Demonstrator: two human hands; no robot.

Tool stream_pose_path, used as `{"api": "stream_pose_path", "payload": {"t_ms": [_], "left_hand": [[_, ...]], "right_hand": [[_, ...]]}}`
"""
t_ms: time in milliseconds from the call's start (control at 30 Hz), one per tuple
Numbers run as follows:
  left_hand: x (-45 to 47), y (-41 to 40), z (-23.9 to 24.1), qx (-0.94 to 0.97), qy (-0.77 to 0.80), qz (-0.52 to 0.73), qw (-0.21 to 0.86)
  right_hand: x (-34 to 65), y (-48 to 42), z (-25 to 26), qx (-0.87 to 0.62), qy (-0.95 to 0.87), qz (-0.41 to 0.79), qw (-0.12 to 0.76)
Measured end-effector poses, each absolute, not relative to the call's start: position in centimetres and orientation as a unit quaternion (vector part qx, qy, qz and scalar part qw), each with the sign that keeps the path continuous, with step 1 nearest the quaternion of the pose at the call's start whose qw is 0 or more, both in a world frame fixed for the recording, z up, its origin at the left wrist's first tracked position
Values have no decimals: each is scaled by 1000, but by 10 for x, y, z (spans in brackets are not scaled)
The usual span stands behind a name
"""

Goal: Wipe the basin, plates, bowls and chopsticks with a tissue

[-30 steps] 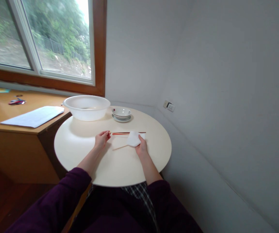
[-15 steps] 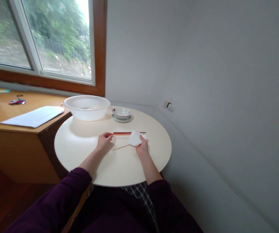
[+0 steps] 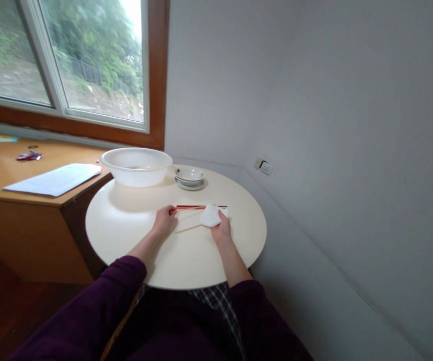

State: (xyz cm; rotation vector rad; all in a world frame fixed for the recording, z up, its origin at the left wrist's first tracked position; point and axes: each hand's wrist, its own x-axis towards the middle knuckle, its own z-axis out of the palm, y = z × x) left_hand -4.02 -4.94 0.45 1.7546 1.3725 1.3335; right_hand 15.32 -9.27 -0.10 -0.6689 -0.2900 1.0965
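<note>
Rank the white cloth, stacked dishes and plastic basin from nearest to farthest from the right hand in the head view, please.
1. White cloth, held in the right hand.
2. Stacked dishes, further back on the table.
3. Plastic basin, left of the dishes.

We see a window, upper left | paper on the desk below | socket on the wall

Basin left of bowls, chopsticks before bowls

the cloth looks matt, the pale stick wooden, the bowl glossy.
</note>
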Motion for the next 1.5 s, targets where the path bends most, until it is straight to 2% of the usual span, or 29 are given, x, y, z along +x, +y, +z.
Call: {"api": "stream_pose_path", "payload": {"t_ms": [400, 700, 1500], "left_hand": [[-31, -28, -3, 768, 511, 363, 128], [-25, -32, 4, 802, 504, 314, 62], [-21, -30, 4, 820, 489, 296, 33]], "right_hand": [[157, -93, -1, -311, -138, 503, 794], [157, -95, -1, -313, -151, 496, 796], [152, -94, -1, -331, -157, 478, 799]]}}
